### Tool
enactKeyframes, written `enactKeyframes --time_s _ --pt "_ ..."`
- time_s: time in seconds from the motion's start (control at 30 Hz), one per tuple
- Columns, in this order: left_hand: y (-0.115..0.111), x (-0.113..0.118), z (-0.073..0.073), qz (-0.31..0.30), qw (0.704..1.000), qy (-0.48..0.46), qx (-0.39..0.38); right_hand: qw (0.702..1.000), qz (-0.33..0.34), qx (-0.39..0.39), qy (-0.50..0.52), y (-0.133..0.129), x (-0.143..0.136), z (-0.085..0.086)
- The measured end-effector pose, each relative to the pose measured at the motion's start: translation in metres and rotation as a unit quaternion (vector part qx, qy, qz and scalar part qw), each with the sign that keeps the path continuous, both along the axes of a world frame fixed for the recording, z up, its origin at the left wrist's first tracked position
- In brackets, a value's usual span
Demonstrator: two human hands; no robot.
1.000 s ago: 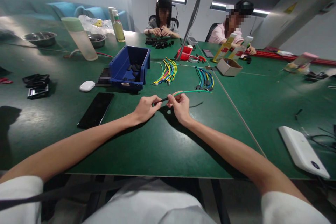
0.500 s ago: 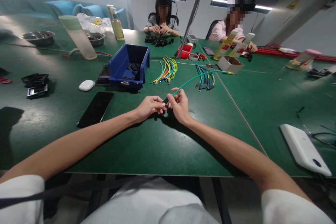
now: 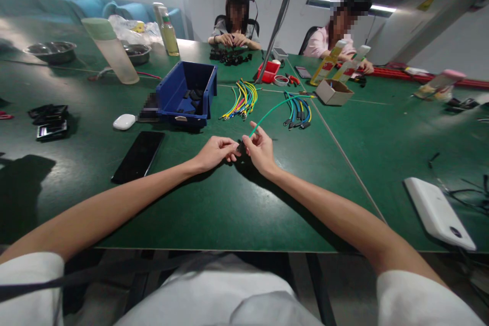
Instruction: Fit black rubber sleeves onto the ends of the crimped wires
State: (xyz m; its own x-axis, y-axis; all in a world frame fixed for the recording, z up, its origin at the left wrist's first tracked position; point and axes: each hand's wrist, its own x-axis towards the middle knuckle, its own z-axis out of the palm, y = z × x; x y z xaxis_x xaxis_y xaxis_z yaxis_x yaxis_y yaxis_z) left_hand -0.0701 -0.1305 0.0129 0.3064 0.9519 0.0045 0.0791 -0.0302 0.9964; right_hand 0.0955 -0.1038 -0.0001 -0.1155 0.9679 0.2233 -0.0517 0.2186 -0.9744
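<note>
And the green wire [image 3: 263, 117] swings again! Its far end has just lifted away from the box, now arching beyond the right hand [image 3: 262, 152], over the sleeved bundle [image 3: 293, 112]. Right fingers pinch the wire; left hand [image 3: 214, 154] grips its black sleeve [image 3: 240, 147], between both hands.

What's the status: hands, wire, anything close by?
Left hand pinching black piece; right hand gripping green wire. Wire arching away to the right. Black phone and blue bin off to the left.
</note>
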Motion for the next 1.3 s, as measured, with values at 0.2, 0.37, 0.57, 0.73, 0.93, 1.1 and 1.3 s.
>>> enactKeyframes --time_s 0.2,0.37,0.57,0.73,0.93,1.1,1.3 --pt "0.0020 -0.0040 -0.0025 0.040 0.997 0.039 0.053 1.000 0.000 -0.015 0.009 -0.0006 -0.0001 0.0030" --pt "-0.0024 -0.0024 0.0008 0.015 0.994 0.071 0.079 1.000 0.009 -0.025 0.011 -0.0006 0.0004 0.0031" --pt "-0.0030 -0.0027 0.0026 0.017 0.993 0.075 0.087 1.000 0.012 -0.020 0.007 0.0010 0.0010 0.0009" --pt "-0.0031 -0.0029 0.0024 0.014 0.994 0.072 0.078 1.000 0.016 -0.024 0.003 0.0000 -0.0013 0.0020" --pt "-0.0038 -0.0025 0.0031 0.015 0.996 0.063 0.069 0.999 0.014 0.003 -0.044 0.0014 -0.0012 -0.0017" --pt "-0.0016 -0.0038 -0.0028 0.008 0.995 0.066 0.072 0.995 0.004 0.027 -0.091 0.0026 0.0000 -0.0043" --pt "-0.0008 -0.0037 -0.0063 0.007 0.995 0.061 0.081 0.991 -0.005 0.038 -0.127 0.0029 0.0003 -0.0039"
